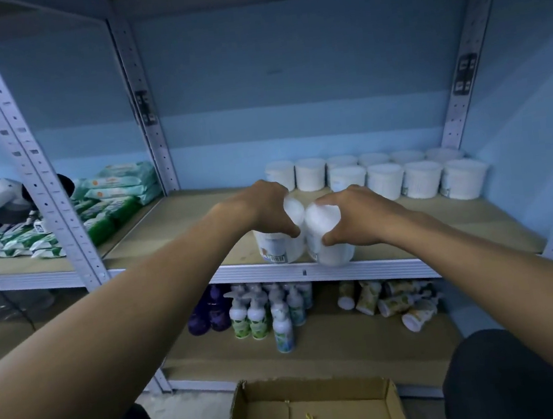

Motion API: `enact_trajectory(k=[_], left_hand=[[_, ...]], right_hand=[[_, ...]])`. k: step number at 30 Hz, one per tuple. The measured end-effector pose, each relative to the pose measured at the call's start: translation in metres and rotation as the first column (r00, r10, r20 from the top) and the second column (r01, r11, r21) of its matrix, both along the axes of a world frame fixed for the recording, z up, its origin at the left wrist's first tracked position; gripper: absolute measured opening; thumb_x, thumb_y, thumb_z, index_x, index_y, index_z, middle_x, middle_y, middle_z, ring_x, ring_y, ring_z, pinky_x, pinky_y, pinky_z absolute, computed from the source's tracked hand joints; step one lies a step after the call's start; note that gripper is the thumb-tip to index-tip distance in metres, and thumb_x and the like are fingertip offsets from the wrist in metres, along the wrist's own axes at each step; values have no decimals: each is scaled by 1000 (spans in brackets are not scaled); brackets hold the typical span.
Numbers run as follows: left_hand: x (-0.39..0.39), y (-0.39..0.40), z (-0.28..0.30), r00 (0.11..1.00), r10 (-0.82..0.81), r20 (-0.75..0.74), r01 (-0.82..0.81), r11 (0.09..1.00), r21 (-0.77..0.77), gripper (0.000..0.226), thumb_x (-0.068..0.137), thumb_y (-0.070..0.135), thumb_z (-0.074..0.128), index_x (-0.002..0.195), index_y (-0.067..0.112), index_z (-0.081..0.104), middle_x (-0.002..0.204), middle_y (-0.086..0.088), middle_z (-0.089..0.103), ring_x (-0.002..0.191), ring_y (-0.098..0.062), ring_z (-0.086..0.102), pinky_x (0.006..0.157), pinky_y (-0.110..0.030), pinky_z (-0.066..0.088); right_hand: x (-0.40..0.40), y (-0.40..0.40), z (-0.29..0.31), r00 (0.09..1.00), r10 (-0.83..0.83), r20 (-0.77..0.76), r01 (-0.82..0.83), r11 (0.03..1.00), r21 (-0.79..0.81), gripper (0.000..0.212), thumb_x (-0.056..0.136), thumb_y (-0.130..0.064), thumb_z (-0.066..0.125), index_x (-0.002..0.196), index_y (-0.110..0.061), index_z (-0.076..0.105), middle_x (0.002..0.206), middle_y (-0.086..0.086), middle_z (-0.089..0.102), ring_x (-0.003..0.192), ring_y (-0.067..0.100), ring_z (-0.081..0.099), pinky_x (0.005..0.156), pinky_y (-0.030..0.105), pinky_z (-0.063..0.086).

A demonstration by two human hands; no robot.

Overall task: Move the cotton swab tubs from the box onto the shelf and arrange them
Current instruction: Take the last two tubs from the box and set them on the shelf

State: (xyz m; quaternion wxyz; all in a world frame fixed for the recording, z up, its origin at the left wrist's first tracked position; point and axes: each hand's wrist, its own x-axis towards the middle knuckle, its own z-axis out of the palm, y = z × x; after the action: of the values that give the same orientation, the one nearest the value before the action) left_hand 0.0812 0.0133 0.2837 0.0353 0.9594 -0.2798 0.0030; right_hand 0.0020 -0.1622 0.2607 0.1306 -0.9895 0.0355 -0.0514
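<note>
My left hand point(268, 207) grips a white cotton swab tub point(278, 248) from above, at the front edge of the wooden shelf point(174, 228). My right hand point(358, 215) holds a second white tub point(333, 247) right beside it; the two tubs touch. Both stand upright near the shelf lip. Several more white tubs point(420, 179) sit in two rows at the back right of the same shelf. The open cardboard box point(312, 412) lies on the floor below me, and no tubs show in the visible part of it.
Green and white wipe packs point(108, 201) fill the neighbouring shelf on the left. White pump bottles point(266, 314), purple bottles point(211, 313) and toppled tubes point(392, 303) stand on the lower shelf. Perforated metal uprights point(33, 175) frame the bays. A cable point(0, 282) hangs at the left.
</note>
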Motion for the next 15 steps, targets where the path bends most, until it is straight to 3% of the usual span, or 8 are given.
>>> enact_trajectory(k=[5,9,15], left_hand=[[17,-11,-5,999,10,-46,-7,998,59,77,72,57,73,136,20,51,133,-2,57,118,-24,56,96,-41,50],[28,-17,-10,997,6,-82,1,997,81,70,73,55,73,130,19,53,131,-2,58,114,-24,56,93,-39,51],[36,-23,-18,993,3,-115,7,996,94,77,78,51,73,142,19,46,142,-3,51,124,-24,52,98,-38,48]], right_hand=[[17,-2,-5,998,-51,-48,51,999,-1,86,74,-47,80,150,-34,42,153,2,38,132,22,48,96,35,46],[30,-2,-11,993,-79,-91,79,997,-1,87,75,-49,79,151,-32,41,152,5,38,132,24,47,97,36,46],[44,-3,-15,985,-113,-127,110,993,-36,65,81,-47,74,137,-21,54,142,8,48,124,27,52,95,38,50]])
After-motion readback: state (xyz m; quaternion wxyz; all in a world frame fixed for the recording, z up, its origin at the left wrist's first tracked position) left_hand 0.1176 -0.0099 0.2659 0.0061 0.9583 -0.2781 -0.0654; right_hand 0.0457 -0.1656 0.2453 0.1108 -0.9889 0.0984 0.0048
